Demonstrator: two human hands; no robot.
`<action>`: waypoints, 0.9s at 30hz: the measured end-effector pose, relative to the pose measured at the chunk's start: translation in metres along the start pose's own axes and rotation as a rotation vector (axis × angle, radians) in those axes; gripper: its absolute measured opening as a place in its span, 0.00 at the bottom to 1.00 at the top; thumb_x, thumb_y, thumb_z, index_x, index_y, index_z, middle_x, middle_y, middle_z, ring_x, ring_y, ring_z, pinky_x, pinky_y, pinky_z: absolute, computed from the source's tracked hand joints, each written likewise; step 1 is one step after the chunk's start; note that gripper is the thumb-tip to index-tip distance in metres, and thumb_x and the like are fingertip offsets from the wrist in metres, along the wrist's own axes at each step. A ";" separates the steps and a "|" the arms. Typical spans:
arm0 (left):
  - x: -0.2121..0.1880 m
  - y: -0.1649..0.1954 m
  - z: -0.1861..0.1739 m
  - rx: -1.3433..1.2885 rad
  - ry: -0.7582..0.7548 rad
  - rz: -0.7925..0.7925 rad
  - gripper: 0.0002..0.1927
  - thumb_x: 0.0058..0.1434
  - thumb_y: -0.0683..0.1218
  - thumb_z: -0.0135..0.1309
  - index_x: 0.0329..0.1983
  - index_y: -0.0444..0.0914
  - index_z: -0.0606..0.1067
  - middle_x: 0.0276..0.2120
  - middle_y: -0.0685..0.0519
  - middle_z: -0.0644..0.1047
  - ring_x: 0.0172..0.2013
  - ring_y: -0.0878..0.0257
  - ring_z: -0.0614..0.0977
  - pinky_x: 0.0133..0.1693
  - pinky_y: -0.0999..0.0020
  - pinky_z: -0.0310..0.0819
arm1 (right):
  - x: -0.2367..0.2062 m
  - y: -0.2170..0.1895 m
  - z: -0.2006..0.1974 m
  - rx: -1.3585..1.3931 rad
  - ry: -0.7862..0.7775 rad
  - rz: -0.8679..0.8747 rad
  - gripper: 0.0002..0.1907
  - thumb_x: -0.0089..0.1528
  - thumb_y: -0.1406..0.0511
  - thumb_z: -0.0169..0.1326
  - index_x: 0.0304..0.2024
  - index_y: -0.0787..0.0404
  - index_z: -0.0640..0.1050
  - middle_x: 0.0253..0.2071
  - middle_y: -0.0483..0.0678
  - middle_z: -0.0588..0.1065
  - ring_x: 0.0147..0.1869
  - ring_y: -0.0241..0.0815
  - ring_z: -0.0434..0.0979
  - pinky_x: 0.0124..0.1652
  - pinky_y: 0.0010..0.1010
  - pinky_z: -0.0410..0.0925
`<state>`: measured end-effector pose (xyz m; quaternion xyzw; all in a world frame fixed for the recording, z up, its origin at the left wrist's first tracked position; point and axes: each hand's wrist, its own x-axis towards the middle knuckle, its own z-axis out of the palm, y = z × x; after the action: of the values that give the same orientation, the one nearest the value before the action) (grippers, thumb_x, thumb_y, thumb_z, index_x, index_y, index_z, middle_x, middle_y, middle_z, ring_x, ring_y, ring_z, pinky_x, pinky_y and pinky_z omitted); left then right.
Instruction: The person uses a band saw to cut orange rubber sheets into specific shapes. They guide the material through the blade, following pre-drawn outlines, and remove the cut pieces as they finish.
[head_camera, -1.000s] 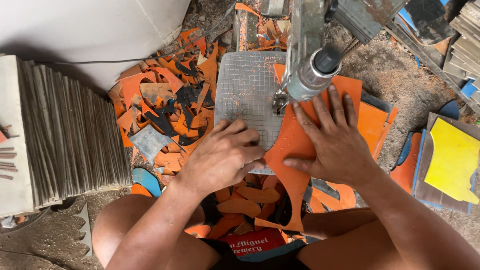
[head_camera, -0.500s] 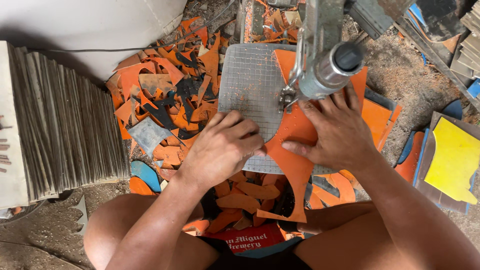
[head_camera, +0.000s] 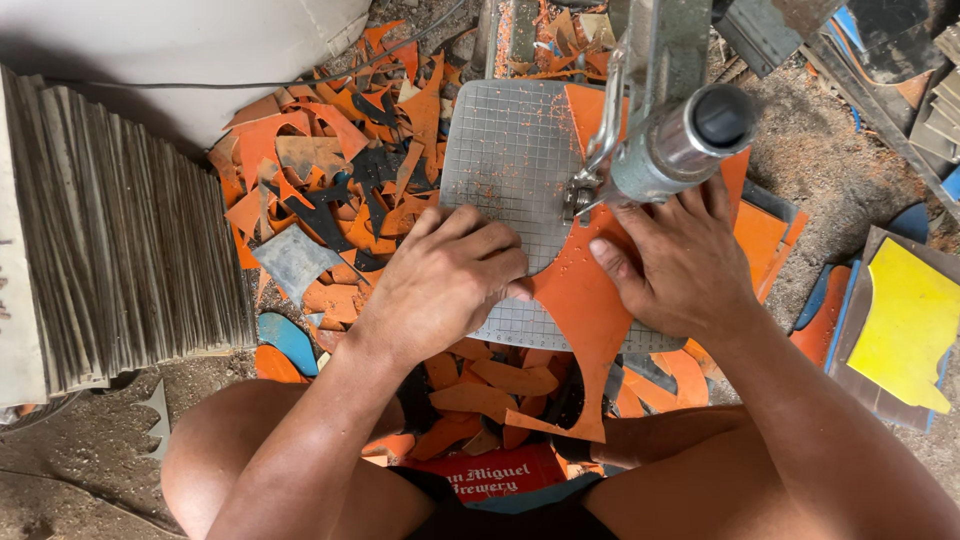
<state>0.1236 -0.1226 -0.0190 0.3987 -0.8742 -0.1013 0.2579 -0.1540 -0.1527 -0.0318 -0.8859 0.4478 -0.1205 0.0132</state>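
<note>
Left hand (head_camera: 450, 275) and right hand (head_camera: 680, 262) pressing flat, fingers spread, on an orange sheet (head_camera: 580, 300), sheet lying beneath both hands on the gridded saw table (head_camera: 505, 150), saw arm (head_camera: 670, 140) just above the right hand, orange scraps (head_camera: 340, 180) heaped beyond the left hand

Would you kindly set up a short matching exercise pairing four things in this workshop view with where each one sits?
Things:
1. orange sheet
2. yellow piece
3. stack of grey sheets
4. pile of orange offcuts

Places:
A. at the far right, on a darker board
B. standing on edge along the left side
C. on the gridded saw table, under both hands
D. on the ground, between the stack and the saw table

Pairs: 1-C, 2-A, 3-B, 4-D. The left hand and the right hand both press flat on the orange sheet beside the blade.
</note>
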 end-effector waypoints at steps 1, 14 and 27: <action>0.000 -0.001 0.000 0.005 0.000 -0.001 0.07 0.58 0.50 0.62 0.33 0.44 0.78 0.40 0.61 0.77 0.44 0.60 0.75 0.50 0.58 0.66 | 0.000 0.000 0.000 0.014 0.001 0.013 0.29 0.72 0.50 0.43 0.66 0.61 0.74 0.67 0.58 0.68 0.76 0.58 0.59 0.73 0.62 0.43; 0.009 -0.009 0.003 0.057 -0.002 -0.009 0.12 0.56 0.55 0.64 0.35 0.45 0.79 0.39 0.63 0.77 0.45 0.61 0.75 0.51 0.57 0.65 | 0.006 0.003 -0.001 0.077 0.025 0.043 0.23 0.70 0.57 0.50 0.61 0.63 0.76 0.61 0.56 0.73 0.70 0.55 0.65 0.70 0.58 0.49; 0.002 -0.004 -0.005 -0.065 -0.081 0.042 0.10 0.52 0.47 0.66 0.36 0.43 0.80 0.39 0.61 0.77 0.44 0.59 0.75 0.50 0.59 0.65 | -0.003 -0.015 -0.004 -0.027 -0.027 0.019 0.33 0.69 0.52 0.43 0.67 0.71 0.69 0.68 0.64 0.64 0.76 0.66 0.55 0.72 0.65 0.43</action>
<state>0.1281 -0.1264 -0.0154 0.3671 -0.8884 -0.1405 0.2371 -0.1443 -0.1411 -0.0270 -0.8831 0.4577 -0.1026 0.0086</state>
